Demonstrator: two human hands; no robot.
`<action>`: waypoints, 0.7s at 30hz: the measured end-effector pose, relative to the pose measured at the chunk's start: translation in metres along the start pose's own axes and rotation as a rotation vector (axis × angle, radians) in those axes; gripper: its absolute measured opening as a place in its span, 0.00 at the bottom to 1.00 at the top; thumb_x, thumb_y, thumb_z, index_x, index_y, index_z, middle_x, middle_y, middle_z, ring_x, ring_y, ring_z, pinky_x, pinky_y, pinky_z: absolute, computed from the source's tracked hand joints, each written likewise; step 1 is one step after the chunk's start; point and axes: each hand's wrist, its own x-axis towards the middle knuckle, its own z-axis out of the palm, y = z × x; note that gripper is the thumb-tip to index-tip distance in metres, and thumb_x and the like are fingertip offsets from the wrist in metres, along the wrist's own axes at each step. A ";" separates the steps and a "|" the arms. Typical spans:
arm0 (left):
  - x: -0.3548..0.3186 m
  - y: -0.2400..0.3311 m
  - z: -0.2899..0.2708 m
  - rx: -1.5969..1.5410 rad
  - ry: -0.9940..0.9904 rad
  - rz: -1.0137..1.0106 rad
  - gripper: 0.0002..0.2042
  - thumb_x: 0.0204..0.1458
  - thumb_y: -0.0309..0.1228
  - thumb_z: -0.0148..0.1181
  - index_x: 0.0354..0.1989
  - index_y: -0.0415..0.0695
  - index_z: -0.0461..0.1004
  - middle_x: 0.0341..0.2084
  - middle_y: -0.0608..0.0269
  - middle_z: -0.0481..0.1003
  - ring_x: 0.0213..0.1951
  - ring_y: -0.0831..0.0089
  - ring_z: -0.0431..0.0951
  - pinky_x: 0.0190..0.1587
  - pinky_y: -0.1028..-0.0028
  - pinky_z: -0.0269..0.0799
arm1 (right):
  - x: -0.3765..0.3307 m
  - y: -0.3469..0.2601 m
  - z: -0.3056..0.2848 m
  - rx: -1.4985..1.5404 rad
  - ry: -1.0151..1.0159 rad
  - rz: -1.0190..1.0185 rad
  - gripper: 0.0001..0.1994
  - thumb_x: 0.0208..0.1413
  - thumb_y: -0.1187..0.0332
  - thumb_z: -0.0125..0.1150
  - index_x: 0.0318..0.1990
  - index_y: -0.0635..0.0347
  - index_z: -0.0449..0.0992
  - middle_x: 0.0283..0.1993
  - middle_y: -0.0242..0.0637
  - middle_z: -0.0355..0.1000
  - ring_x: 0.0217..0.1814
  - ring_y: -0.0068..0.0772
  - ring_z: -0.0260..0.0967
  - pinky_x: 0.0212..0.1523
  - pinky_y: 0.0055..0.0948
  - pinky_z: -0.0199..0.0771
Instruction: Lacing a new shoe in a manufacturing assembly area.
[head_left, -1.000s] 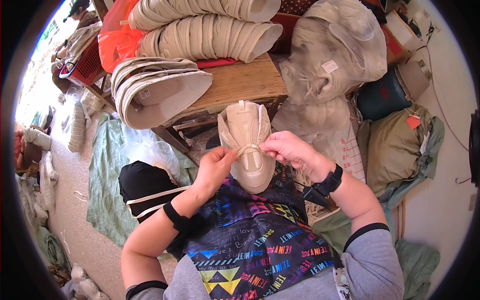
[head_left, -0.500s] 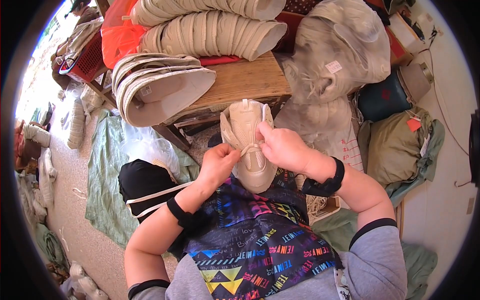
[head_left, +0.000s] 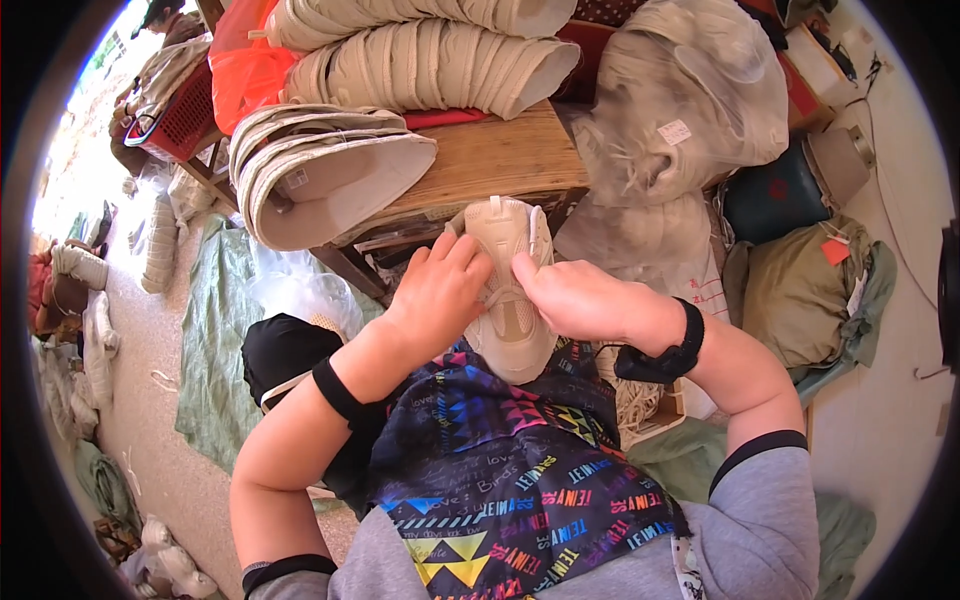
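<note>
Shoe (head_left: 512,325) lies centred, toe to six o'clock; from afar I see the left hand (head_left: 435,295) bent over its nine-o'clock side, right hand (head_left: 578,297) at three; their grip I cannot tell.

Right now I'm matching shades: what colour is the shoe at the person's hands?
The shoe is beige, best seen in the head view.

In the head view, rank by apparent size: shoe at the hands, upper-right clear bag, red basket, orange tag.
Clear bag
Shoe
Red basket
Orange tag
The basket stands farther off, so its true size is unsure.
</note>
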 end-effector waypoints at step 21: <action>0.010 -0.015 0.001 -0.175 -0.133 -0.027 0.11 0.38 0.39 0.72 0.20 0.49 0.75 0.25 0.70 0.71 0.42 0.62 0.67 0.44 0.60 0.60 | 0.010 0.013 -0.010 -0.133 0.210 -0.220 0.16 0.42 0.66 0.70 0.36 0.55 0.70 0.42 0.39 0.64 0.46 0.43 0.69 0.42 0.41 0.69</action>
